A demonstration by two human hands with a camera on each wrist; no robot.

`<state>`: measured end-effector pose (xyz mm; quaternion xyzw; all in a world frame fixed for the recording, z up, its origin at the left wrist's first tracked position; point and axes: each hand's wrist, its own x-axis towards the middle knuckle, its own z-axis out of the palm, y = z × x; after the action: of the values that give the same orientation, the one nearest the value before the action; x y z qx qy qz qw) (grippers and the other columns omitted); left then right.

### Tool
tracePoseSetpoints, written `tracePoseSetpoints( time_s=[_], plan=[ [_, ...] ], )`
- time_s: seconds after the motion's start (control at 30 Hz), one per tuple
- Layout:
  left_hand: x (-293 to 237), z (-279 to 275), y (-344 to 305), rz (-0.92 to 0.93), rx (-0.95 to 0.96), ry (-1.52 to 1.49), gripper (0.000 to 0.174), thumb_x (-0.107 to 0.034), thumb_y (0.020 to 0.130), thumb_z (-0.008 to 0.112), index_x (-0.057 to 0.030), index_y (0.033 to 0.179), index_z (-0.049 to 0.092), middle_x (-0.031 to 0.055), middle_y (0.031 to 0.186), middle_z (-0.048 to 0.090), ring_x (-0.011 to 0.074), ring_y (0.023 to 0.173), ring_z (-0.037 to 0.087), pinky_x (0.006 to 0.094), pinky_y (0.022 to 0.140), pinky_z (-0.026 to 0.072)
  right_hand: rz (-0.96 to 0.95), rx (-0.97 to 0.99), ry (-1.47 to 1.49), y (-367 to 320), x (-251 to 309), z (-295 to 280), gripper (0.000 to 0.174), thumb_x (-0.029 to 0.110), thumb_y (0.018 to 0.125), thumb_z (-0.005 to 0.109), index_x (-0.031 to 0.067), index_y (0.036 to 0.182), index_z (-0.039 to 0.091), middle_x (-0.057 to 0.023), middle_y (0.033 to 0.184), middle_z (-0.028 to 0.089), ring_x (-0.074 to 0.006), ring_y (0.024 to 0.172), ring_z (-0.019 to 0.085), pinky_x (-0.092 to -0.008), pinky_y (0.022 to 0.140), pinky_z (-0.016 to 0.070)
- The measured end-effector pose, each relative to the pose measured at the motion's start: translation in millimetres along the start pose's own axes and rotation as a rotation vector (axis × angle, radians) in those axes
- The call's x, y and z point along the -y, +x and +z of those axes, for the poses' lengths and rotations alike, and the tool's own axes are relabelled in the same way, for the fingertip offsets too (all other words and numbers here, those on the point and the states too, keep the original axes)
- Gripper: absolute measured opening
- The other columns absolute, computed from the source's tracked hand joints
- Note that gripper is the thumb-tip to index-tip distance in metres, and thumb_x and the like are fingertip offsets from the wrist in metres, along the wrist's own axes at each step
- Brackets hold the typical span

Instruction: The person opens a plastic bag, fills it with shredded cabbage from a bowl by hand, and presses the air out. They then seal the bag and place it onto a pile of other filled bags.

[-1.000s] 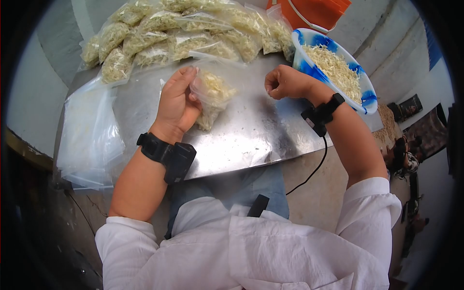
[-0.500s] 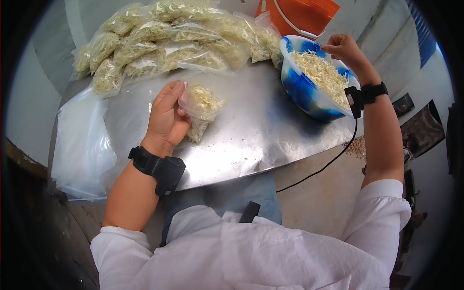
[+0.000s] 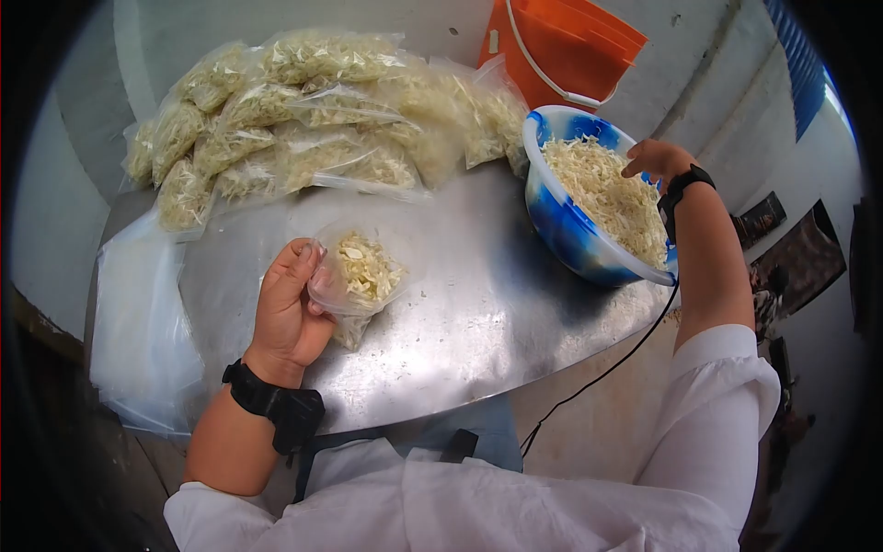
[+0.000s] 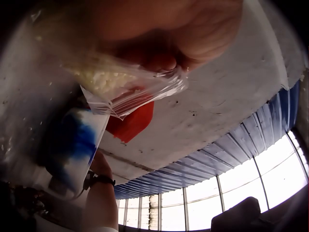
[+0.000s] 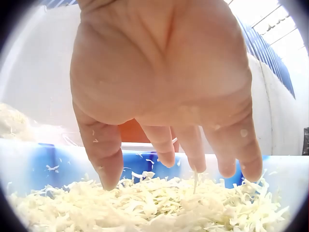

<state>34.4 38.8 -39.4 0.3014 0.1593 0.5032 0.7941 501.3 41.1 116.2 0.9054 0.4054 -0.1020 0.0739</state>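
My left hand pinches the mouth of a small clear plastic bag part filled with shredded cabbage, its bottom resting on the steel table. In the left wrist view the bag hangs from my fingers. My right hand hovers over the blue and white bowl of shredded cabbage. Seen from the right wrist, that hand is spread palm down, its fingertips just at the shreds, holding nothing.
A pile of filled cabbage bags lies along the back of the table. An orange bucket stands behind the bowl. Flat empty bags are stacked at the table's left edge. A cable hangs from my right wrist.
My right hand left the table's middle, swung to the bowl's far rim, then dropped over the shreds. The left hand kept hold of the bag and drew nearer to me.
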Motion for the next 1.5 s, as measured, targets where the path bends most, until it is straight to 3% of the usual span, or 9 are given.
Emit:
tracePoseSetpoints(
  time_s=[0.2,0.3,0.57,0.63,0.7,0.87,0.93,1.37,1.5],
  plan=[
    [0,2,-2,0.005,-0.012,-0.008,0.008,-0.015,0.090,0.049,-0.0086,0.089,0.052,-0.0014,0.059,0.043,0.0054,0.045,0.033,0.0188,0.044,0.0283,0.024,0.028,-0.049,39,20,3,0.067,0.037,0.071,0.067,0.0107,0.128,0.045,-0.0092,0.124,0.051,-0.0295,0.097,0.059,-0.0393,0.081,0.0465],
    [2,1,-2,0.002,-0.017,-0.022,0.008,-0.015,0.090,0.050,-0.0082,0.088,0.052,-0.0011,0.059,0.043,0.0058,0.045,0.033,0.0189,0.044,0.0288,-0.007,0.113,-0.084,54,32,10,0.067,0.036,0.077,0.062,0.0127,0.134,0.035,-0.0148,0.129,0.044,-0.0337,0.110,0.050,-0.0417,0.077,0.0524],
    [5,-1,-2,-0.008,-0.015,-0.046,0.007,-0.014,0.090,0.050,-0.0074,0.089,0.053,0.0002,0.059,0.045,0.0065,0.047,0.035,0.0188,0.046,0.0303,-0.316,0.124,0.176,83,69,45,0.060,0.040,0.078,0.060,0.0116,0.128,0.044,-0.0142,0.128,0.046,-0.0307,0.117,0.044,-0.0418,0.095,0.0391],
    [6,-7,0,-0.022,0.098,-0.086,0.008,-0.012,0.089,0.051,-0.0061,0.092,0.055,-0.0002,0.080,0.057,0.0043,0.052,0.042,0.0157,0.048,0.0360,-0.382,0.125,0.179,76,80,47,0.058,0.039,0.077,0.061,0.0092,0.125,0.048,-0.0146,0.126,0.048,-0.0296,0.117,0.044,-0.0396,0.097,0.0359],
    [6,-7,0,-0.020,0.094,-0.091,0.008,-0.012,0.089,0.051,-0.0060,0.092,0.055,-0.0003,0.080,0.057,0.0039,0.053,0.042,0.0153,0.047,0.0359,-0.525,0.120,0.041,64,87,48,0.057,0.033,0.072,0.064,0.0059,0.120,0.052,-0.0148,0.123,0.050,-0.0286,0.117,0.044,-0.0354,0.098,0.0321],
    [5,-8,1,-0.009,0.063,-0.086,0.007,-0.012,0.089,0.051,-0.0064,0.091,0.055,-0.0005,0.077,0.056,0.0030,0.053,0.043,0.0142,0.045,0.0354,-0.685,0.125,-0.027,31,88,53,0.053,0.023,0.063,0.070,0.0079,0.113,0.058,-0.0139,0.114,0.056,-0.0283,0.109,0.050,-0.0331,0.093,0.0371],
    [3,-5,2,-0.025,0.016,-0.019,0.007,-0.015,0.089,0.051,-0.0083,0.087,0.054,-0.0015,0.062,0.048,0.0035,0.046,0.035,0.0161,0.045,0.0327,-0.691,0.122,-0.030,9,90,52,0.054,0.012,0.058,0.072,0.0067,0.110,0.059,-0.0133,0.111,0.057,-0.0279,0.104,0.053,-0.0330,0.092,0.0379],
    [6,-9,5,-0.029,0.086,-0.048,0.005,-0.014,0.087,0.055,-0.0093,0.087,0.056,-0.0027,0.068,0.053,0.0029,0.049,0.042,0.0140,0.043,0.0342,-0.790,0.181,-0.152,-8,78,69,0.030,0.013,0.075,0.065,0.0039,0.104,0.060,-0.0119,0.101,0.063,-0.0210,0.095,0.057,-0.0331,0.086,0.0433],
    [8,-10,6,-0.036,0.102,-0.049,0.004,-0.014,0.087,0.055,-0.0095,0.086,0.056,-0.0036,0.067,0.053,0.0022,0.049,0.042,0.0131,0.042,0.0342,-0.792,0.109,-0.167,-10,75,71,0.024,0.013,0.076,0.062,0.0051,0.099,0.063,-0.0151,0.093,0.064,-0.0285,0.089,0.060,-0.0354,0.079,0.0454]
  ],
)
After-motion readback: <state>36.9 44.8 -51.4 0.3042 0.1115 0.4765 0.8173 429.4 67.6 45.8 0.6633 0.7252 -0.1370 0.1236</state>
